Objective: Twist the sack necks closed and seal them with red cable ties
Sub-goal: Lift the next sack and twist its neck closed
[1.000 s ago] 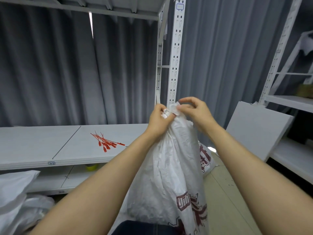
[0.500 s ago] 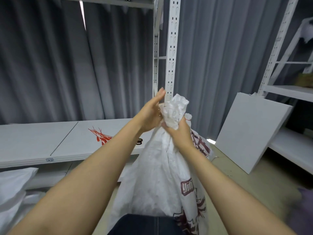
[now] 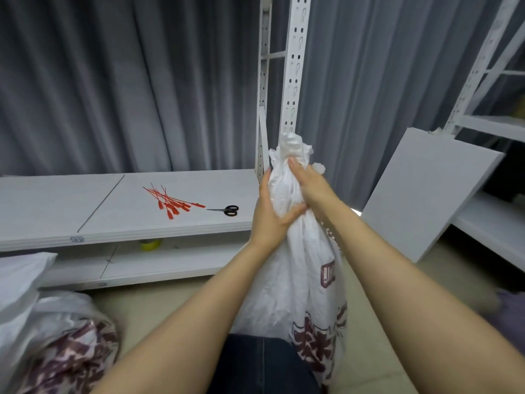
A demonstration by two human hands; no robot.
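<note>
A white woven sack (image 3: 295, 285) with dark red print stands upright in front of me, its neck bunched into a twisted column. My left hand (image 3: 270, 217) grips the neck from the left, thumb wrapped across the front. My right hand (image 3: 306, 183) grips the neck just above it from the right. The crumpled sack mouth (image 3: 292, 146) sticks out above both hands. A bundle of red cable ties (image 3: 170, 204) lies on the white shelf board (image 3: 56, 211) to the left, out of both hands' reach.
Black-handled scissors (image 3: 225, 210) lie beside the ties. More printed sacks (image 3: 51, 336) sit at the lower left. A white upright shelf post (image 3: 294, 66) rises behind the sack. A white board (image 3: 420, 191) leans against racking on the right. Grey curtains hang behind.
Both hands have slid lower on the neck and closed round it, leaving more of the sack mouth above them. The view has tilted down, showing the scissors.
</note>
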